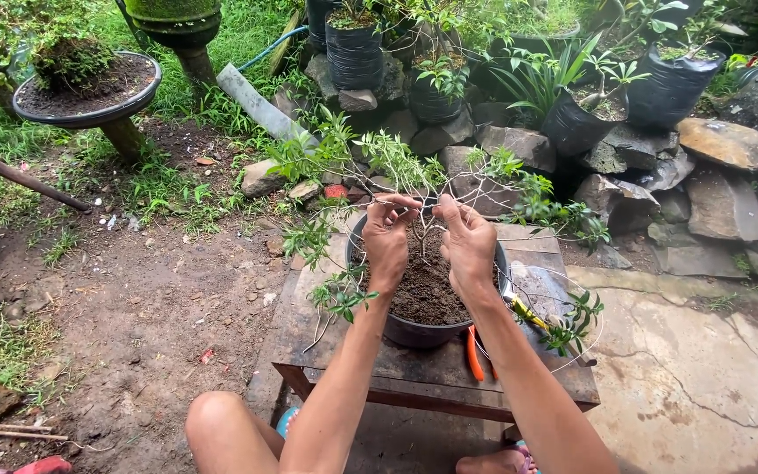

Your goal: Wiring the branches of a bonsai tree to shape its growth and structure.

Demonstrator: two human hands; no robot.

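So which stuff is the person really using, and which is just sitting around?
In use:
- left hand and right hand, both pinching a thin branch
- the small leafy tree
- dark pot of soil
- low wooden table

Lying about:
- orange-handled pliers
- yellow-handled tool
- black bagged plants
- rocks
- round soil tray
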